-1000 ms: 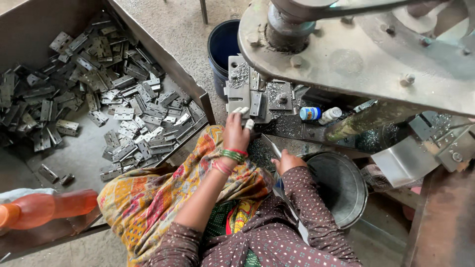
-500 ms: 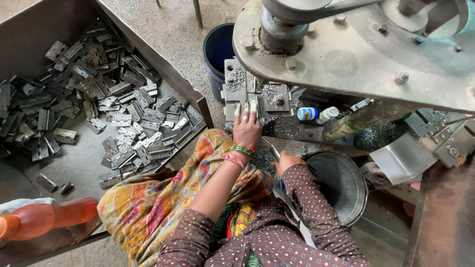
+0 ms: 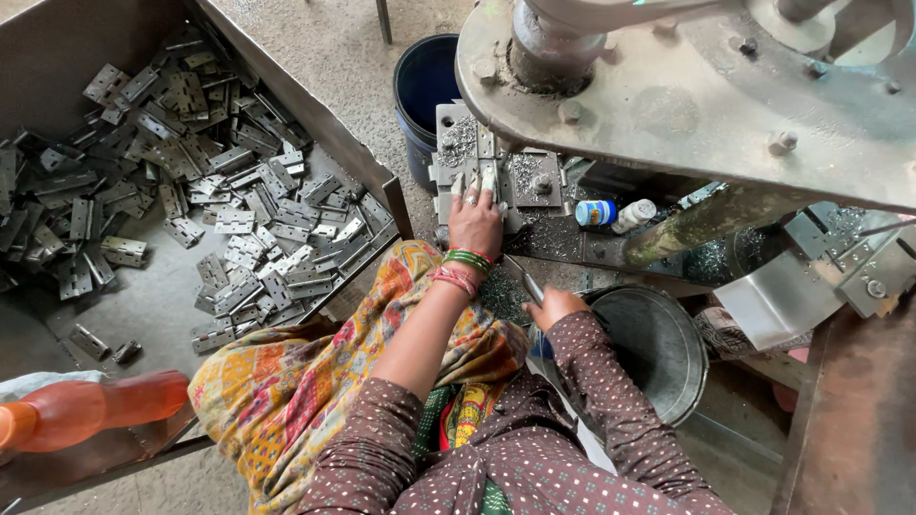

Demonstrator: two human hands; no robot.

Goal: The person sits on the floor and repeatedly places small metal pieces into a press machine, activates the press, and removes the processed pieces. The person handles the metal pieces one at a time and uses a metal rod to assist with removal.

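Observation:
My left hand (image 3: 475, 217), with bangles at the wrist, reaches forward and presses its fingers on a small metal piece on the press bed (image 3: 520, 176) under the big machine head (image 3: 687, 95). Whether the fingers grip the piece or only rest on it is hard to tell. My right hand (image 3: 551, 307) sits low near my lap, closed around a thin metal tool (image 3: 527, 281) that points up and left. A round metal pan (image 3: 658, 343) lies just right of that hand.
A large metal tray (image 3: 153, 286) at left holds several loose hinges (image 3: 239, 219). A blue bucket (image 3: 425, 91) stands behind the press. An orange plastic bottle (image 3: 86, 410) lies at lower left. A small white bottle (image 3: 611, 215) lies on the machine base.
My left hand has moved forward from the press bed's front edge onto the die, fingers now spread on the metal piece. My right hand stays put.

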